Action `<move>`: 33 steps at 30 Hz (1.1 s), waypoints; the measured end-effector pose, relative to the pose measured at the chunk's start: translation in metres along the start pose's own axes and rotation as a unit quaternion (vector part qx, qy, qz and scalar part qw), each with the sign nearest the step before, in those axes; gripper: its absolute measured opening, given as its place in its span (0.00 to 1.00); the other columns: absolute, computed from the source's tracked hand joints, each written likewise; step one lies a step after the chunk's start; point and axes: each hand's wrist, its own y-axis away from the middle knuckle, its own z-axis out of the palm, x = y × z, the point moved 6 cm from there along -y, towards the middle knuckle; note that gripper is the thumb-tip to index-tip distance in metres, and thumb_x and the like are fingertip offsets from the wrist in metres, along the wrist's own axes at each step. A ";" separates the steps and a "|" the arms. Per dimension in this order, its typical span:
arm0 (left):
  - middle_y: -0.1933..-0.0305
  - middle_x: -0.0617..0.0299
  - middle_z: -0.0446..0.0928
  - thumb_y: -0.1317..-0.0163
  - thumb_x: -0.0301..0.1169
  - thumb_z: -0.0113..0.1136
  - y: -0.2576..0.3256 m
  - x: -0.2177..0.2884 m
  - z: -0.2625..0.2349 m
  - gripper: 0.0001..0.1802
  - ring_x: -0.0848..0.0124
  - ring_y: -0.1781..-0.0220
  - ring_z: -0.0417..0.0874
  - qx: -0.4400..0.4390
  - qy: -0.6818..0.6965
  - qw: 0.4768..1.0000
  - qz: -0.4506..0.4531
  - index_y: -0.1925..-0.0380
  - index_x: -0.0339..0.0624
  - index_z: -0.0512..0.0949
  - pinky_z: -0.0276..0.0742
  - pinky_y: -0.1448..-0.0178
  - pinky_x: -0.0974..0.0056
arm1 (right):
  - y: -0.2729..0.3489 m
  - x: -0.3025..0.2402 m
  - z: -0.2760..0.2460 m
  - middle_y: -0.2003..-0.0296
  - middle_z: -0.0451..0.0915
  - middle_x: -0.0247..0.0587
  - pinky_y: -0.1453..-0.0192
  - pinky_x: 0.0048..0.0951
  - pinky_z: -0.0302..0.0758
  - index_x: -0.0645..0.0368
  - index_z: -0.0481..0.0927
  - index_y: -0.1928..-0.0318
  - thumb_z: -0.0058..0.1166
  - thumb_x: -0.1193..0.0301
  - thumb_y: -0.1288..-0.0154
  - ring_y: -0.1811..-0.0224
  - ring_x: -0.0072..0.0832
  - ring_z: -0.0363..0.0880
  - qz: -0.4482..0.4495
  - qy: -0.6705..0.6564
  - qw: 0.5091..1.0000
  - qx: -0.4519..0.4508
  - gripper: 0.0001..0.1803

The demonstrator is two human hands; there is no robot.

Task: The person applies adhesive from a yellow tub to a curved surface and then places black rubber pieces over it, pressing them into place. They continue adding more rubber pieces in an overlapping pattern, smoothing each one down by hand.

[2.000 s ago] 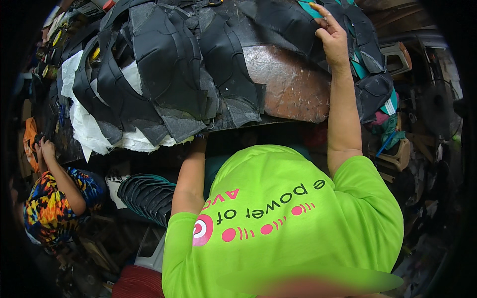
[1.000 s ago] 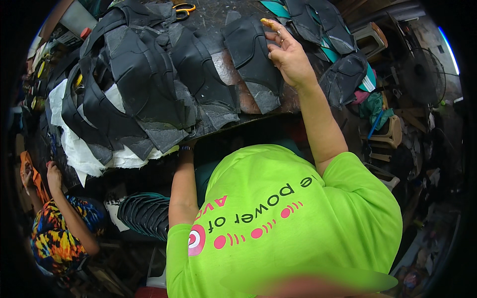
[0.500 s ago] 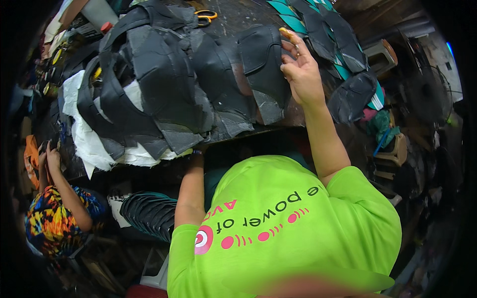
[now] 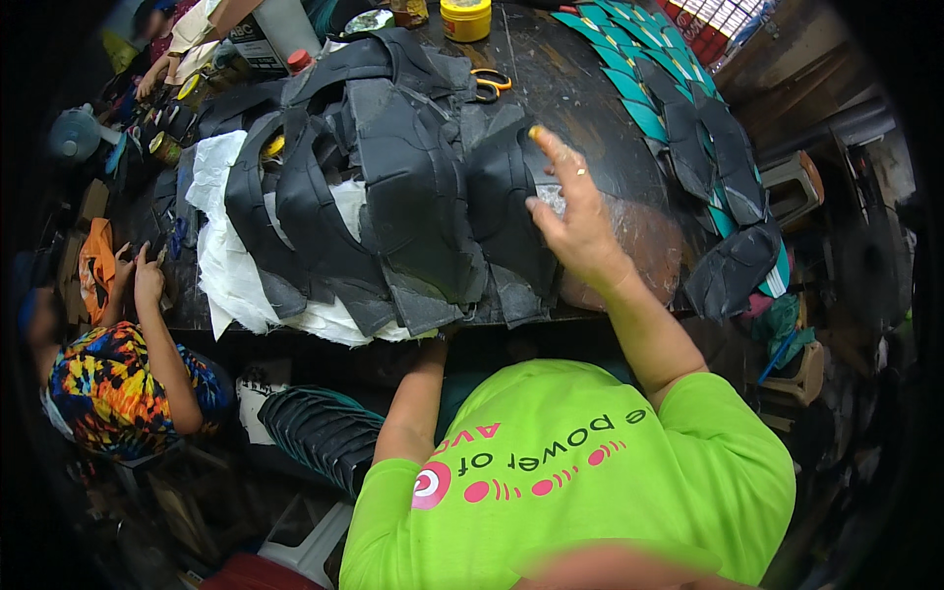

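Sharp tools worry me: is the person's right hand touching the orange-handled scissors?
Apart: the head view shows a clear gap between the right hand and the orange-handled scissors, which lie beyond its fingertips.

The person wears a bright lime-green T-shirt (image 4: 639,511), filling the lower middle of the frame, with short, plain sleeves (image 4: 695,405) in the same green. Across the chest runs a line of black lettering (image 4: 580,430), upside down as seen here, with bold pink letters (image 4: 483,433) at its left end. Below these sit pink dots (image 4: 543,488) flanked by small curved strokes, and a larger pink-and-white round emblem (image 4: 430,486) at the left. The right hand (image 4: 582,221), upper centre, wears a ring (image 4: 581,172); one fingertip shows yellow.
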 end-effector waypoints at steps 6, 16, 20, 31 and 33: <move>0.16 0.52 0.48 0.34 0.68 0.44 -0.011 0.005 -0.003 0.50 0.53 0.16 0.47 -0.008 0.006 1.000 0.009 0.21 0.49 0.53 0.45 0.17 0.50 | -0.142 0.004 0.036 0.45 0.79 0.48 0.37 0.36 0.76 0.45 0.58 0.23 0.52 0.85 0.40 0.42 0.37 0.79 -0.151 -0.050 0.987 -0.034 0.45; 0.17 0.52 0.48 0.34 0.68 0.44 -0.028 0.002 -0.009 0.50 0.53 0.16 0.48 -0.013 0.017 1.000 0.008 0.21 0.49 0.53 0.45 0.17 0.50 | -0.310 0.052 0.182 0.35 0.70 0.71 0.33 0.48 0.73 0.64 0.53 0.25 0.63 0.57 0.40 0.35 0.56 0.74 0.084 0.095 0.980 -0.155 0.49; 0.17 0.52 0.48 0.34 0.68 0.44 -0.031 0.002 -0.006 0.50 0.53 0.16 0.48 -0.017 0.021 1.000 0.006 0.21 0.49 0.53 0.45 0.17 0.50 | -0.324 0.066 0.181 0.44 0.77 0.72 0.38 0.48 0.77 0.63 0.47 0.23 0.57 0.61 0.40 0.44 0.58 0.80 0.074 0.100 0.987 -0.104 0.50; 0.17 0.52 0.49 0.34 0.68 0.44 -0.032 0.005 -0.006 0.50 0.53 0.16 0.48 -0.012 0.020 1.000 0.004 0.21 0.49 0.53 0.45 0.17 0.49 | -0.321 0.011 0.158 0.59 0.81 0.64 0.55 0.51 0.81 0.45 0.48 0.21 0.47 0.76 0.34 0.62 0.54 0.85 -0.175 0.317 0.932 0.033 0.43; 0.17 0.52 0.49 0.34 0.68 0.44 -0.032 0.005 -0.007 0.50 0.53 0.16 0.48 -0.012 0.019 1.000 0.006 0.21 0.49 0.53 0.45 0.17 0.49 | -0.327 0.000 0.147 0.61 0.80 0.61 0.57 0.50 0.82 0.45 0.51 0.21 0.48 0.78 0.35 0.62 0.53 0.85 -0.204 0.290 0.933 0.060 0.43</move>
